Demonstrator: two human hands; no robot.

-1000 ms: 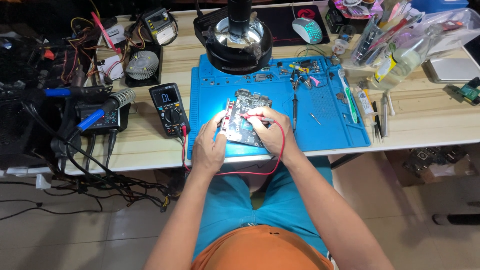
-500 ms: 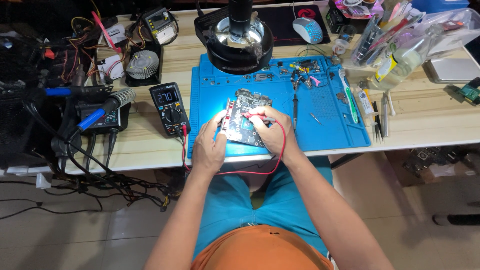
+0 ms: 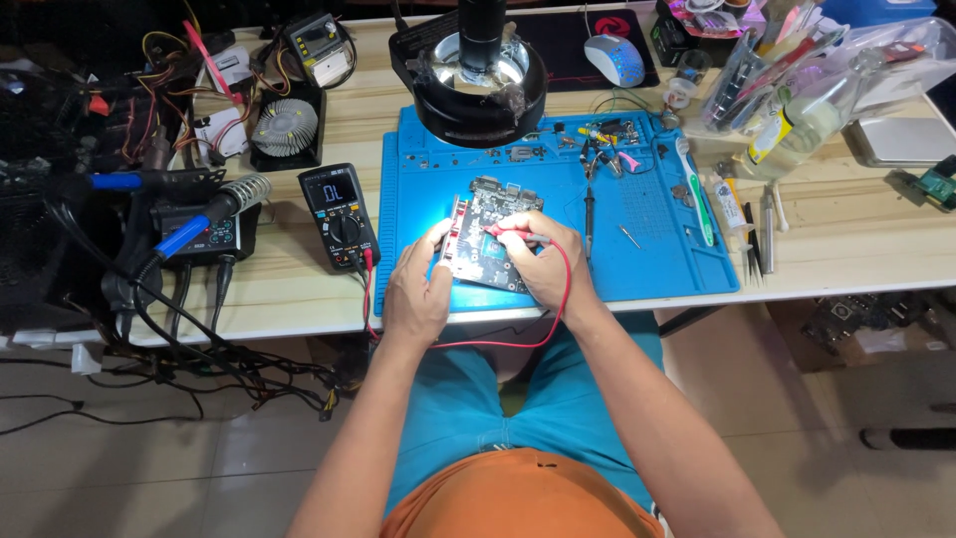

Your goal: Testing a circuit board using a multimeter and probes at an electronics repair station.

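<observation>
While the left hand (image 3: 416, 294) grips the circuit board (image 3: 488, 239) near the bench's front edge, the right hand (image 3: 543, 264) pinches a red probe (image 3: 510, 232), apparently touching it; next needs steady repositioning.

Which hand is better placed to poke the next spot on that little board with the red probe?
The right hand, probably: it already holds the red probe with its tip over the circuit board. The left hand grips the board's left edge.

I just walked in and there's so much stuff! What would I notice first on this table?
First, the bright blue mat in the middle, where two hands work on a circuit board. The right hand holds a red probe on it; the left hand is at the board's left edge. Behind stands a black ring-lit microscope; left sits a black multimeter.
</observation>
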